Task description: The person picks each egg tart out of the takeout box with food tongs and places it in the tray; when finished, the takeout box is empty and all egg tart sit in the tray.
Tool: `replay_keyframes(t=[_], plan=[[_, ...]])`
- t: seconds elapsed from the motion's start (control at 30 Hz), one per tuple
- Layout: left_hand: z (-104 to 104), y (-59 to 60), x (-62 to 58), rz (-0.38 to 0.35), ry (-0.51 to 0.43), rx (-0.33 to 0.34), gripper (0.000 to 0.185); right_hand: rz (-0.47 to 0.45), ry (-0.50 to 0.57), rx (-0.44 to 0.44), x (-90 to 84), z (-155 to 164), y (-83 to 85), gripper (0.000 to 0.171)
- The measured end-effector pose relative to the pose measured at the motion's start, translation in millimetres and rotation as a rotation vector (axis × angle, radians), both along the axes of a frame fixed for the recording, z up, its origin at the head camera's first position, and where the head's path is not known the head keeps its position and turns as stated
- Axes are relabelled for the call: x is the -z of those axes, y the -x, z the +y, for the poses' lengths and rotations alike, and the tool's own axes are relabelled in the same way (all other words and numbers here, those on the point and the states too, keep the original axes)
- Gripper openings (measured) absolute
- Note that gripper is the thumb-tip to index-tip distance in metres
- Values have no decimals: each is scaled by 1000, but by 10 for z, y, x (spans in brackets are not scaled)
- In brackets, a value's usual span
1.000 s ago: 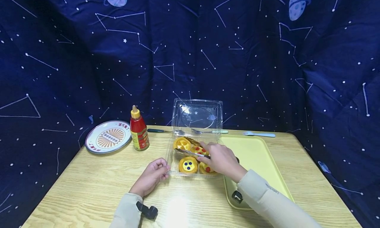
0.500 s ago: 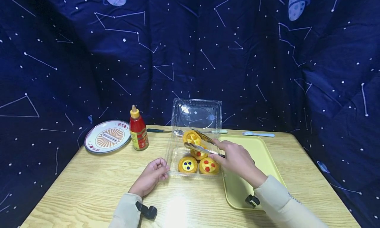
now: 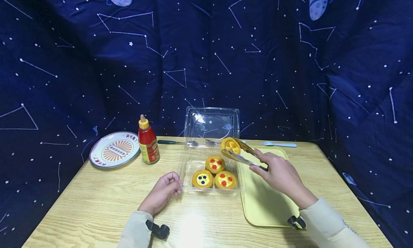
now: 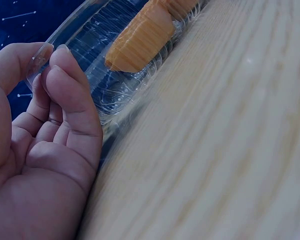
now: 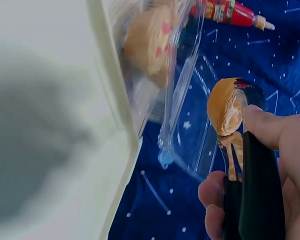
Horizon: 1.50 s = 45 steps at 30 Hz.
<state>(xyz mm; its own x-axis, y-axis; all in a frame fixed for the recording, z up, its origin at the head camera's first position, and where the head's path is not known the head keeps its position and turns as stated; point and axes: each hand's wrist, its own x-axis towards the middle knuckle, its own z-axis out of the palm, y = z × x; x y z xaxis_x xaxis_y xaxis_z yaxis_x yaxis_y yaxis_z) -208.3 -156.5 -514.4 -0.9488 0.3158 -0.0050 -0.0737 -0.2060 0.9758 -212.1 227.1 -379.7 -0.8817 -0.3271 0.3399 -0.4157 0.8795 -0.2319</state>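
Observation:
My right hand (image 3: 281,172) grips a pair of tongs (image 3: 240,159) with black handles. Between the tongs' tips is an egg tart (image 3: 229,146) with a yellow segmented top, held up over the right back corner of the clear plastic box (image 3: 190,165). Inside the box sit three more tarts: one with blue dots (image 3: 202,178), one with red dots at the front right (image 3: 225,179), and another red-dotted one behind (image 3: 215,164). My left hand (image 3: 162,192) pinches the box's left front rim between thumb and fingers, as the left wrist view shows.
A yellow tray (image 3: 267,205) lies right of the box, under my right hand. The box's lid (image 3: 211,124) stands raised at the back. A red sauce bottle (image 3: 148,144) and a white patterned plate (image 3: 114,150) are at the left. A blue fork (image 3: 279,144) lies behind the tray.
The segmented tart has been lifted from the box's back left and carried right in the tongs. My right hand has moved right over the tray; my left hand stays at the rim.

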Motion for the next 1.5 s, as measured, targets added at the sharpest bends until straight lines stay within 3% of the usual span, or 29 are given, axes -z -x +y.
replay_keyframes(t=[0.3, 0.67, 1.13, 1.5], plan=[[3, -9, -18, 3, 1, -2, 12, -17, -10, 71, 36, 344, 24, 61], [-12, -7, -11, 10, -2, 5, 12, -120, -68, 121, 189, 615, 184, 66], [-8, 2, 8, 3, -7, -3, 12, -209, -148, 99, 334, 565, 383, 62], [-14, 1, 4, 13, -2, 1, 11, -281, -127, 138, 374, 544, 469, 67]])
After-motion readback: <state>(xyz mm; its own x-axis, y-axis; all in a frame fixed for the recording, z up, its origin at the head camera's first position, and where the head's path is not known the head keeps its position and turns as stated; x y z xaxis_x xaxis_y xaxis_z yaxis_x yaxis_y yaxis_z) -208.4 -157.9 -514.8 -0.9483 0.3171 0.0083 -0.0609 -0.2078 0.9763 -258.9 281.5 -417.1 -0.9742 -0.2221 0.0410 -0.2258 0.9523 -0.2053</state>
